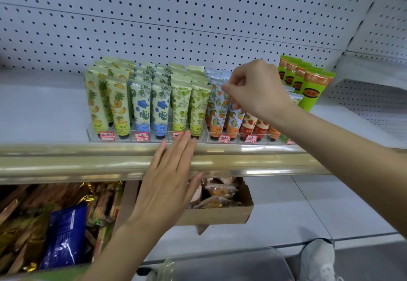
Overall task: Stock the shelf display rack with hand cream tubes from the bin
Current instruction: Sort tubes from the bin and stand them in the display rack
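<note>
Head view: the right hand [257, 89] is up at the top ends of the orange-print tubes [217, 107], which stand cap-down in the right part of the clear rack [125, 138] on the shelf. Its thumb and fingers are curled together and pinch the flat top edge of one tube in that row; the palm hides how far the tube sits in its slot. The wrist bends down and the forearm runs in from the lower right, crossing in front of the strawberry tubes [248, 124].

The left hand [169, 179] lies lower and to the left, palm down over the gold shelf rail [66, 162]. Its fingers are straight and close together, holding nothing, and the fingertips reach the rack's front wall just below the green-print tubes [180, 104]. Whether they press on it cannot be told.

Left of these stand the blue-flower tubes [141, 104] and the pineapple tubes [116, 102], several deep, against a white pegboard [176, 16]. Bright green tubes [312, 89] lean beyond the right hand. Below the rail are a blue packet [63, 236] among snack packs and a cardboard box [220, 214].
</note>
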Demonstrator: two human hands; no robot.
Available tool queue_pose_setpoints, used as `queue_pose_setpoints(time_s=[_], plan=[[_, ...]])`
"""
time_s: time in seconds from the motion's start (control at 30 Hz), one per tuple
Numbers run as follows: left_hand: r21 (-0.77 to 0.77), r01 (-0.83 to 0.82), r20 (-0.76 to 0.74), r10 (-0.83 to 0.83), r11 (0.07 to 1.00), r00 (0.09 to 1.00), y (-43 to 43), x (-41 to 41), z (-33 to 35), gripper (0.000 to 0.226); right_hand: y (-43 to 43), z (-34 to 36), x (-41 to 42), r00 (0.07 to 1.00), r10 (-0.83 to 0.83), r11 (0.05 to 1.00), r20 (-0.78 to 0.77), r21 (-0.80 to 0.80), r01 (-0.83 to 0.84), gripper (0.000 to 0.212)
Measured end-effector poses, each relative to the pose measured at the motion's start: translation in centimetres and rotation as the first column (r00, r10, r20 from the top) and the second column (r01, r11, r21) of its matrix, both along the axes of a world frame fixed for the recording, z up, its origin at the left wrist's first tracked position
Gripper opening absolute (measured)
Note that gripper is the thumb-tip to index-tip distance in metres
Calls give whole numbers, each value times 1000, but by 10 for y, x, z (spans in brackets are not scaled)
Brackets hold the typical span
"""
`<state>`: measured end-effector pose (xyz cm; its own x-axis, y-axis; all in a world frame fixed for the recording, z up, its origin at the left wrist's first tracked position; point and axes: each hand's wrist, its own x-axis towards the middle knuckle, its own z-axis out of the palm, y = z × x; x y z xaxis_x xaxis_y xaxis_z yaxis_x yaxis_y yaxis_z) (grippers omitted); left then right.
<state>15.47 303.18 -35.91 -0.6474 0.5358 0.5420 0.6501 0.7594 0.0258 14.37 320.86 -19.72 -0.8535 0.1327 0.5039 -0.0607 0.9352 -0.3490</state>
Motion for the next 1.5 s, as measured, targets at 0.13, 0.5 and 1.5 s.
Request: queue_pose_setpoints(time_s=[0.13, 0.5, 1.5], plan=[[21, 4, 7, -4, 1000, 1000, 0, 0, -1, 62, -2, 1, 0, 1000, 16, 1000, -8, 3, -16, 23], [47, -6, 16, 6, 999, 1000, 2, -2, -3, 63, -2, 5, -2, 998, 30, 1000, 54, -1, -30, 23], [59, -31, -21, 32, 998, 999, 4, -3, -6, 64, -6, 10, -4, 978, 18, 999, 206, -34, -11, 13]])
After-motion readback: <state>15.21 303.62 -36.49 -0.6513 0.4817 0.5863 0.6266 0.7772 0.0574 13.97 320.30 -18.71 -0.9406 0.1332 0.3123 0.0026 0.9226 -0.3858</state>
